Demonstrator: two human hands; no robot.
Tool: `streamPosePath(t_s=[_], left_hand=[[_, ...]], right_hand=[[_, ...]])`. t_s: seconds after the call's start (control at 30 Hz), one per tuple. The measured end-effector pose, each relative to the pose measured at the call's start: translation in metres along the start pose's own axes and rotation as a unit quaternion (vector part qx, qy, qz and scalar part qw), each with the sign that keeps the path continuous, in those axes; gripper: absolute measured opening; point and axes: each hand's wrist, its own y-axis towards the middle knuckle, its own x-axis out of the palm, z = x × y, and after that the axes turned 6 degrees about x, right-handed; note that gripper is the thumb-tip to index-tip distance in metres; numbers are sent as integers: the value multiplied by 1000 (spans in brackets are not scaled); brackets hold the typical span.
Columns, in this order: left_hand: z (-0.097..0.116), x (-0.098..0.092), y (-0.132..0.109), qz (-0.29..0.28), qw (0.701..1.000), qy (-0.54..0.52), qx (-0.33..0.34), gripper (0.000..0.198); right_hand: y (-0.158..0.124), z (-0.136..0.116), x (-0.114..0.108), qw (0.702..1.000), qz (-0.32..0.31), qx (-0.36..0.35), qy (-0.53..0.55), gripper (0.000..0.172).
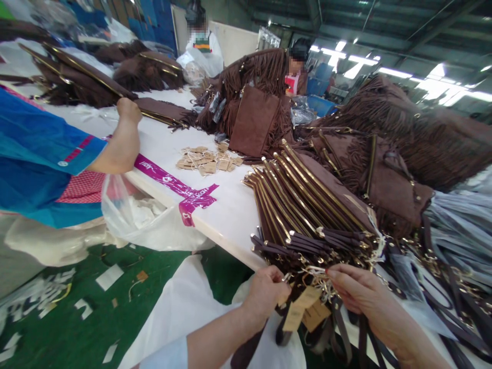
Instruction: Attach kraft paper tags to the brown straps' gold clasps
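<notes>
My left hand (267,289) is closed, its thumb and fingers pinching a small metal clasp (286,277) near the table edge. Opposite it, my right hand (353,287) pinches white tag strings (318,269). Brown paper tags (298,310) hang between my hands. Right behind them lies a fanned stack of brown suede bags (307,195) with gold zippers. Dark straps (338,328) with gold hooks dangle over the edge below my hands. A bundle of white strings (378,248) lies against the stack's right side.
Loose paper tags (207,160) lie on the white table (230,200), whose edge carries purple tape (172,184). Fringed bags (261,118) are heaped behind. At left a co-worker's hand (128,113) touches another bag (84,77). Paper scraps (109,277) litter the green floor.
</notes>
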Motion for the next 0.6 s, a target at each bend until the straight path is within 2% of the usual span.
streamPosePath(t_s=[0.1,0.23,0.37,0.47,0.6], left_hand=[[4,-12,4,5,998,-55,-18,10],[13,-27,6,-28,996,-79,-31,9],[11,-32,7,-43,996,-65,-32,12],[1,-29,6,-31,998,-54,-23,13],[-15,-28,7,-2,999,49,-4,9]], right_hand=[[0,1,-3,1000,-5,-1,7,40],[-2,7,-6,1000,-4,1,-6,41],[0,19,3,994,39,-44,-97,40],[0,35,12,966,104,-105,-210,41],[-6,60,23,897,232,-216,-309,35]])
